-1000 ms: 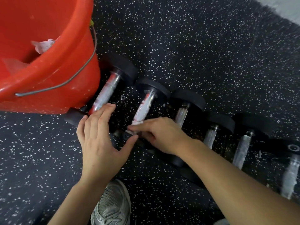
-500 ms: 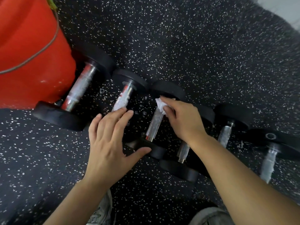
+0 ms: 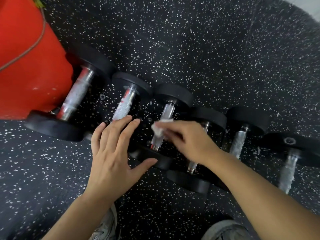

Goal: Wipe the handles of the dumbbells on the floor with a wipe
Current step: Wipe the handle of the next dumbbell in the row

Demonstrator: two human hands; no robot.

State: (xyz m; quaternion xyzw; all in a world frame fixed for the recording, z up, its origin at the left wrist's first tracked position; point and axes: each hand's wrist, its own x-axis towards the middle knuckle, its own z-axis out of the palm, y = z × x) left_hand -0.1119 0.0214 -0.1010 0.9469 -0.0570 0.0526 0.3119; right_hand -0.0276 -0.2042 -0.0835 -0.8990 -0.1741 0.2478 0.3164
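Several black dumbbells with knurled chrome handles lie in a row on the speckled floor. My right hand [image 3: 187,139] pinches a small white wipe [image 3: 160,127] against the middle of the third dumbbell's handle [image 3: 167,112]. My left hand [image 3: 114,153] lies flat with fingers spread over the near end of the second dumbbell [image 3: 124,104], its thumb touching the third dumbbell's near weight [image 3: 161,161]. The first dumbbell [image 3: 76,94] lies beside the bucket. More dumbbells [image 3: 239,141] continue to the right, partly hidden by my right forearm.
A red bucket [image 3: 29,70] with a wire handle stands at the upper left, touching the first dumbbell. My grey shoe [image 3: 105,227] and a knee [image 3: 225,231] show at the bottom edge. Black speckled rubber floor [image 3: 190,49] stretches beyond the row.
My right hand has carried the wipe from the second dumbbell's handle to the third's, then slid it from the far end toward the middle. My left hand shifted right along the row.
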